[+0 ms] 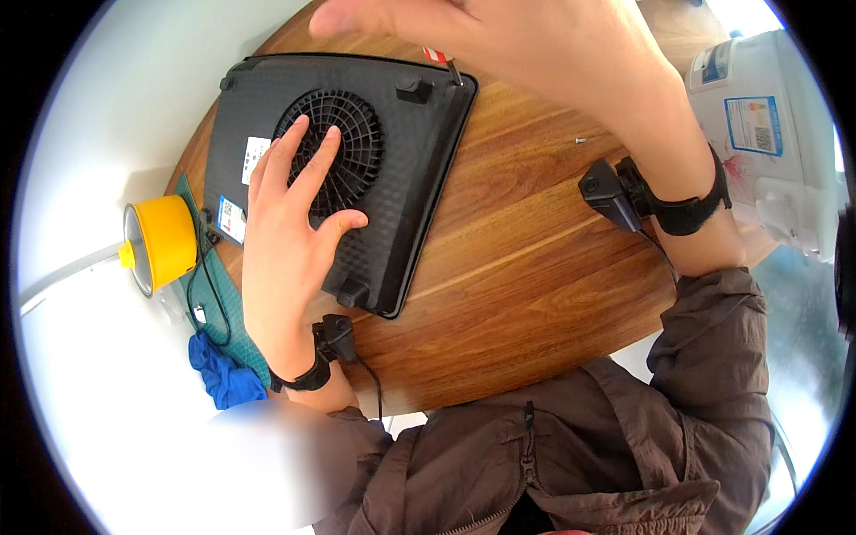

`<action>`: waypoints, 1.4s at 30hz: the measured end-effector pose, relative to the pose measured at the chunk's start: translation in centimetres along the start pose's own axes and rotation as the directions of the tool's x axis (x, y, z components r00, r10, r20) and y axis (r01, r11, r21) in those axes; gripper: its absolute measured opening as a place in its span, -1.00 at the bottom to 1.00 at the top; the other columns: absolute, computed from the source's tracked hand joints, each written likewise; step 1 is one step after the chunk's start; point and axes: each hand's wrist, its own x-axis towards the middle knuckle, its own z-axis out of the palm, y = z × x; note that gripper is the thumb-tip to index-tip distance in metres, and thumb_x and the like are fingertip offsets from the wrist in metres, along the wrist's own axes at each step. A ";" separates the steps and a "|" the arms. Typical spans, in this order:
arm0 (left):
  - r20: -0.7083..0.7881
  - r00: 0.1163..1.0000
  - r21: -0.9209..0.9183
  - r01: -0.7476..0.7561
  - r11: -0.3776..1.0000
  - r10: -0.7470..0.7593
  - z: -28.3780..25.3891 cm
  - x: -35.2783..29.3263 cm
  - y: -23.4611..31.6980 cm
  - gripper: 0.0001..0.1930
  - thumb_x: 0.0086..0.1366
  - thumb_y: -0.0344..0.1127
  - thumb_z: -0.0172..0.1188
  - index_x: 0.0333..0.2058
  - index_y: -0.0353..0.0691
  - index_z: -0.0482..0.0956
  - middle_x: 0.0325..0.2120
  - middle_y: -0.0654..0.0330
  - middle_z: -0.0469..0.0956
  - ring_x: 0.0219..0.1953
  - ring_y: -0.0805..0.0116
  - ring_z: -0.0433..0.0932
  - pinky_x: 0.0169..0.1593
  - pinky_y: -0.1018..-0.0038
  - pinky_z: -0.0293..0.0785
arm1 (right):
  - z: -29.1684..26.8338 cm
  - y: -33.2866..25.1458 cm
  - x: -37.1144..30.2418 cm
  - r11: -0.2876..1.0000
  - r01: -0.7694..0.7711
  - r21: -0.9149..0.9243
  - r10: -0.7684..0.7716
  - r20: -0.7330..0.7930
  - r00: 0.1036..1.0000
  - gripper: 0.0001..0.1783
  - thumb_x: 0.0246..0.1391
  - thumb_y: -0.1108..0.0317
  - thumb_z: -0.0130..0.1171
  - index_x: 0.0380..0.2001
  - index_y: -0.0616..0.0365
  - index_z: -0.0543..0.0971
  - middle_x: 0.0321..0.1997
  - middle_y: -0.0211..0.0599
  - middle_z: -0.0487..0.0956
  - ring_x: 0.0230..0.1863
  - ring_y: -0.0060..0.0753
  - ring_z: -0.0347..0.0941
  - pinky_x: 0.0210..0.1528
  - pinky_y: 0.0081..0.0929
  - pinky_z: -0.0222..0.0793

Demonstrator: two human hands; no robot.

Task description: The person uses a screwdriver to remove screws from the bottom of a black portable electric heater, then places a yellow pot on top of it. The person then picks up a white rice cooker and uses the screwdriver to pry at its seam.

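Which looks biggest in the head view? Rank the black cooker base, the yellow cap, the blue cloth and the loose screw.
1. Black cooker base, by far the largest.
2. Yellow cap and blue cloth look about alike; the cloth is partly hidden, so no ranking between them.
3. Loose screw, tiny.

A single head-worn fisheye camera looks steeply down from close range onto a wooden table [535, 259], its edges bowed by the lens. The forearms enter from the lower edge; the left hand [290, 223] sits left of centre and the right hand [499, 40] crowds the top edge, very near the lens.
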 end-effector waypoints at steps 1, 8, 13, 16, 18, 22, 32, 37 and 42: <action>-0.001 1.000 0.016 0.001 1.000 -0.001 -0.2 0.2 0.1 -0.20 0.01 -0.15 0.53 0.31 -0.03 0.55 0.38 0.09 0.40 0.37 -0.13 0.35 0.41 0.07 0.33 | -0.3 -0.3 0.0 0.999 -0.032 0.039 0.032 -0.023 0.999 -0.73 0.32 0.28 0.22 -0.07 0.27 0.53 -0.39 0.02 0.61 -0.40 0.12 0.54 -0.31 -0.12 0.46; 0.212 0.972 0.180 -0.143 0.973 0.104 -2.1 2.6 1.1 -0.05 -0.07 -0.15 0.61 0.36 -0.11 0.45 0.40 0.00 0.33 0.41 -0.16 0.30 0.40 -0.01 0.36 | 0.9 0.5 1.4 0.805 -0.114 0.582 0.078 0.087 0.993 -0.79 0.27 0.44 0.19 -0.08 0.28 0.51 -0.48 -0.02 0.58 -0.51 0.04 0.52 -0.39 -0.23 0.44; 0.255 0.949 0.186 -0.234 0.954 0.184 -1.5 4.8 0.7 0.13 -0.05 -0.14 0.63 0.49 -0.04 0.19 0.49 -0.05 0.15 0.50 -0.32 0.12 0.40 -0.28 0.30 | 1.6 0.4 1.5 0.827 -0.015 0.562 -0.006 0.036 0.999 -0.78 0.26 0.48 0.20 -0.07 0.30 0.50 -0.48 -0.02 0.59 -0.51 0.02 0.54 -0.40 -0.28 0.45; 0.360 0.917 0.058 -0.204 0.977 0.170 -1.3 5.2 0.5 0.10 -0.02 -0.18 0.62 0.49 -0.06 0.20 0.48 -0.11 0.13 0.49 -0.48 0.07 0.37 -0.30 0.34 | 1.8 1.2 1.4 0.765 0.015 0.643 -0.051 0.037 0.998 -0.78 0.23 0.49 0.23 -0.09 0.30 0.51 -0.39 -0.01 0.60 -0.40 0.06 0.57 -0.35 -0.26 0.49; 0.388 0.909 0.018 -0.171 0.985 0.151 -1.3 5.2 0.6 0.08 0.00 -0.21 0.61 0.49 -0.07 0.20 0.48 -0.16 0.11 0.47 -0.57 0.04 0.35 -0.32 0.36 | 3.0 2.1 1.9 0.621 0.179 0.763 -0.136 -0.120 0.983 -0.77 0.20 0.50 0.25 -0.10 0.31 0.52 -0.31 -0.01 0.61 -0.31 0.08 0.59 -0.30 -0.24 0.50; 0.418 0.901 0.050 -0.150 0.987 0.116 -1.4 5.4 1.4 0.06 0.02 -0.26 0.60 0.48 -0.09 0.21 0.48 -0.19 0.10 0.46 -0.58 0.06 0.32 -0.33 0.40 | 3.9 2.2 1.5 0.731 0.110 0.673 -0.075 -0.081 0.994 -0.71 0.15 0.48 0.32 -0.08 0.30 0.53 -0.24 -0.02 0.61 -0.25 0.10 0.57 -0.28 -0.20 0.49; 0.325 0.933 0.083 -0.189 0.979 0.152 -0.9 5.2 1.8 0.04 0.02 -0.32 0.59 0.47 -0.13 0.23 0.51 -0.15 0.06 0.46 -0.55 0.10 0.32 -0.29 0.43 | 0.9 2.3 -0.3 0.832 -0.029 0.554 -0.055 0.134 0.989 -0.71 0.16 0.47 0.32 -0.07 0.29 0.54 -0.30 -0.05 0.60 -0.31 0.07 0.56 -0.32 -0.23 0.46; 0.302 0.939 0.088 -0.196 0.977 0.161 -0.7 5.2 1.6 0.03 0.01 -0.33 0.59 0.46 -0.14 0.24 0.51 -0.14 0.08 0.45 -0.55 0.14 0.31 -0.27 0.44 | 0.6 1.5 0.4 0.854 -0.038 0.520 -0.062 0.174 0.983 -0.71 0.17 0.46 0.33 -0.07 0.28 0.54 -0.34 -0.06 0.59 -0.34 0.05 0.55 -0.34 -0.24 0.45; 0.314 0.938 0.101 -0.186 0.977 0.146 -0.7 5.1 1.5 0.10 -0.10 -0.42 0.59 0.46 -0.14 0.22 0.47 -0.11 0.11 0.50 -0.41 0.01 0.41 -0.08 0.35 | 0.2 1.3 0.7 0.870 -0.057 0.491 -0.059 0.219 0.974 -0.71 0.18 0.45 0.33 -0.07 0.27 0.54 -0.37 -0.07 0.58 -0.38 0.04 0.54 -0.36 -0.26 0.44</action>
